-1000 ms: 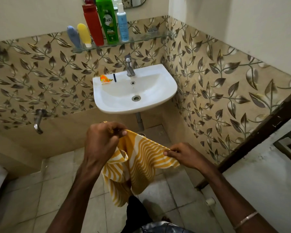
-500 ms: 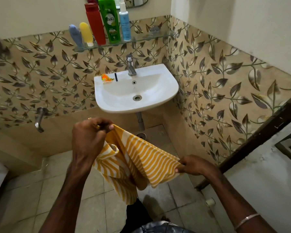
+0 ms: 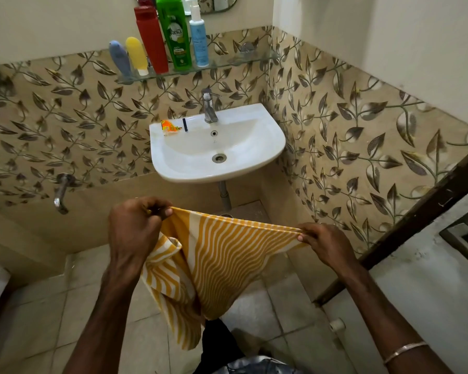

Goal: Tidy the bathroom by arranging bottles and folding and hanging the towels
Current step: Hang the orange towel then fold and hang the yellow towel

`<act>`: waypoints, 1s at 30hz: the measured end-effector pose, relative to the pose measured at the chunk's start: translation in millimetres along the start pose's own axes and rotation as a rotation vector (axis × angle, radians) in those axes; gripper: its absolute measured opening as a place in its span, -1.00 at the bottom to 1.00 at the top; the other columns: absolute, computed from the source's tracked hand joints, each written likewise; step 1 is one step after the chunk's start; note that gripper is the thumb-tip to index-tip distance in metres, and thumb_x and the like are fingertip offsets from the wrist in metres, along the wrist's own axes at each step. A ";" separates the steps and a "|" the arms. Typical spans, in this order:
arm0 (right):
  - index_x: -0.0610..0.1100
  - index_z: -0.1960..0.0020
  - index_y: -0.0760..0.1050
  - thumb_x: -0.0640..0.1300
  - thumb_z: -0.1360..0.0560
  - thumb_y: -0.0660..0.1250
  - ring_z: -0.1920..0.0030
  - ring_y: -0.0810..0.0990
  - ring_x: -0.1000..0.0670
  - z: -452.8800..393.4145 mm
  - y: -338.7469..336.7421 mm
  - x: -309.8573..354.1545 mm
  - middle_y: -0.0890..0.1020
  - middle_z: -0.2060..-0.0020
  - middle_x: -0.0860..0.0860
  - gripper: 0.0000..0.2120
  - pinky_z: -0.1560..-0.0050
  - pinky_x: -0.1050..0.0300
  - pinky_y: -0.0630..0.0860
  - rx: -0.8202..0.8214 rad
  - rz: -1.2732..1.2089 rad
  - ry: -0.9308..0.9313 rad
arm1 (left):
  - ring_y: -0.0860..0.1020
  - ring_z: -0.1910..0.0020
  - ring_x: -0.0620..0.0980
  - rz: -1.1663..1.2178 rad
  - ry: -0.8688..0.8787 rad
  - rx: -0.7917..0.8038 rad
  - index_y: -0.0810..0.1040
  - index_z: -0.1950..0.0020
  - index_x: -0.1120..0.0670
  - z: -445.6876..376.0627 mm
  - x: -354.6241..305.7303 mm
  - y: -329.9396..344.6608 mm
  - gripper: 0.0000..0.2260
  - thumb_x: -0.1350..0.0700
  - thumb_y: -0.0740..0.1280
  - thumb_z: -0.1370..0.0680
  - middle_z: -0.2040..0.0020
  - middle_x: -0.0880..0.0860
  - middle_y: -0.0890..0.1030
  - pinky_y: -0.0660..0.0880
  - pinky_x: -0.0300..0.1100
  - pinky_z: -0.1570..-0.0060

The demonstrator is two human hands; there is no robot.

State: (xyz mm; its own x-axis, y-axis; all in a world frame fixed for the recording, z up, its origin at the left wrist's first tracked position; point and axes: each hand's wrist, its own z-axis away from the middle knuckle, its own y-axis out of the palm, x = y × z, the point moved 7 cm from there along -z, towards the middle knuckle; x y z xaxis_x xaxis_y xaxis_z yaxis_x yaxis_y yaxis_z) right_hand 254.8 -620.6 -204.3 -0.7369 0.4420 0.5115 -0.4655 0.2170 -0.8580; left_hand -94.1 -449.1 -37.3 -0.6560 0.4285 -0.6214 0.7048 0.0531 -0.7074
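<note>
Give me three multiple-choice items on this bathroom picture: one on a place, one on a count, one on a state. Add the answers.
1. Where is the orange wrapper? A) on the floor B) on the sink rim, left of the tap C) on the shelf
2. How many bottles stand on the shelf? A) three B) five C) eight
3. The towel is: A) hung up B) folded small C) stretched between both hands

Answers: 1 B, it lies by the tap. 2 B, blue, yellow, red, green, pale blue. 3 C, the left hand and right hand pinch its top edge.
</note>
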 end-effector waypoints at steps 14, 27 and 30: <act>-0.12 0.01 0.64 -0.06 -0.56 0.39 0.00 0.52 -0.03 -5.2 -24.8 -9.5 0.61 -0.11 -0.10 -0.86 0.17 0.19 0.44 -0.177 0.017 0.138 | 0.61 0.16 -0.10 0.003 -0.141 0.058 0.74 0.04 0.02 -5.4 17.0 13.4 -0.91 0.09 0.51 -0.47 0.17 -0.07 0.69 0.41 -0.31 0.22; -0.03 -0.15 0.67 -0.28 -0.56 0.36 -0.06 0.69 -0.02 34.0 13.9 72.6 0.73 -0.06 0.00 -0.74 -0.04 0.07 0.61 0.625 -0.641 -0.041 | 0.60 0.24 -0.10 0.266 -0.386 -0.035 0.65 0.23 0.10 -0.3 26.2 52.4 -0.66 -0.18 0.43 -0.50 0.29 -0.04 0.64 0.42 -0.20 0.24; -0.09 -0.11 0.68 -0.28 -0.49 0.46 -0.04 0.71 -0.07 32.4 12.5 105.4 0.74 0.01 -0.06 -0.77 -0.12 -0.05 0.64 0.564 -0.638 -0.169 | 0.55 0.28 -0.08 0.471 -0.439 0.030 0.59 0.30 0.09 5.0 18.4 73.9 -0.71 -0.08 0.49 -0.47 0.31 0.01 0.62 0.44 -0.19 0.18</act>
State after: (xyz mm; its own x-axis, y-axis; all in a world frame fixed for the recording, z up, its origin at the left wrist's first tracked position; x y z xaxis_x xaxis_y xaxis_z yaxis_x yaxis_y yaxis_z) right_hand 155.5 -599.5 -159.6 -0.2946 0.2381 0.9255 -0.9551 -0.1044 -0.2772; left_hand -55.4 -441.9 -102.7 -0.3320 -0.0096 -0.9432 0.9406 -0.0789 -0.3303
